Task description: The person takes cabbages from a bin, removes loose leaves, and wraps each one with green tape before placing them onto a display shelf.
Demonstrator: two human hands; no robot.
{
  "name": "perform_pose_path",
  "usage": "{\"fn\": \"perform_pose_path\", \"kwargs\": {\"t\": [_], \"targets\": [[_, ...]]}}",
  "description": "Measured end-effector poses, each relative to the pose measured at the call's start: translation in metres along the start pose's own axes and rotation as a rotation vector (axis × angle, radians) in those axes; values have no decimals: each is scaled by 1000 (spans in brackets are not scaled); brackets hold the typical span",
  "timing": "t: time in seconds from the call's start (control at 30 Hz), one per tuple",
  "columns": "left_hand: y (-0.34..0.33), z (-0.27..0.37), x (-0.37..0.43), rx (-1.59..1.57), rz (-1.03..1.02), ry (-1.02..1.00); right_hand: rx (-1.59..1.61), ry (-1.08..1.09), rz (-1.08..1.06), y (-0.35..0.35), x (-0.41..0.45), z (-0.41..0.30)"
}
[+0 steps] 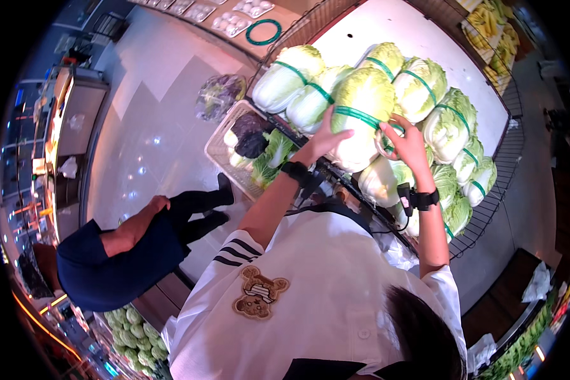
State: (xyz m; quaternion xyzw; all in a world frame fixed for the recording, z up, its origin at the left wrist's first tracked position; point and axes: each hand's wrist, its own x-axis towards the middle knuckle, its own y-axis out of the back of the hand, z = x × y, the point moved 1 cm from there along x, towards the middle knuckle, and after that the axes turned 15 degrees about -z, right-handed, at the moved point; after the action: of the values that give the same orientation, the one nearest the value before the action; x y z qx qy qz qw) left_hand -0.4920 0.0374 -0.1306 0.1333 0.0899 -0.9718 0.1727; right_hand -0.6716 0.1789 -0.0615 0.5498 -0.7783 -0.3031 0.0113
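A large napa cabbage (364, 95) stands upright in front of me with green tape (357, 114) around its middle. My left hand (328, 137) holds its left side, thumb spread over the pale base and some fingers hidden behind it. In my right hand (405, 142) is a roll of green tape (387, 144), held close to the cabbage's right side, where the band ends. Behind and beside it lie several other cabbages, such as one at the left (289, 78) and one at the right (451, 124), with green bands. An untaped cabbage base (379, 180) shows below the roll.
A wire-sided display stand (501, 187) with a white top (437, 45) bears the cabbages. To the left are a plastic crate (217, 134) of vegetables and a wrapped purple vegetable (221, 97). Another person (123, 266) stands at my left. Egg packs (230, 23) sit beyond.
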Motion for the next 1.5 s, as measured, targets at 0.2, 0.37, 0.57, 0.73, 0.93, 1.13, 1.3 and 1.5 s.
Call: {"fn": "perform_pose_path", "kwargs": {"t": [0.2, 0.37, 0.57, 0.73, 0.93, 1.13, 1.3, 1.5], "targets": [[23, -8, 12, 382, 93, 74, 283, 79, 44, -17, -7, -19], [11, -9, 9, 172, 69, 18, 227, 176, 105, -14, -5, -16], [6, 6, 3, 33, 44, 5, 0, 195, 258, 10, -25, -32], [-53, 50, 18, 270, -17, -138, -433, -34, 412, 38, -38, 0], [-118, 41, 39, 694, 21, -204, -369, -217, 490, 39, -48, 101], [-164, 12, 46, 921, 146, -158, 27, -219, 582, 14, -44, 135], [-129, -4, 47, 719, 76, -245, 50, -197, 589, 24, -52, 139], [-95, -14, 30, 644, -170, -288, 59, -52, 476, 45, -76, 142]]}}
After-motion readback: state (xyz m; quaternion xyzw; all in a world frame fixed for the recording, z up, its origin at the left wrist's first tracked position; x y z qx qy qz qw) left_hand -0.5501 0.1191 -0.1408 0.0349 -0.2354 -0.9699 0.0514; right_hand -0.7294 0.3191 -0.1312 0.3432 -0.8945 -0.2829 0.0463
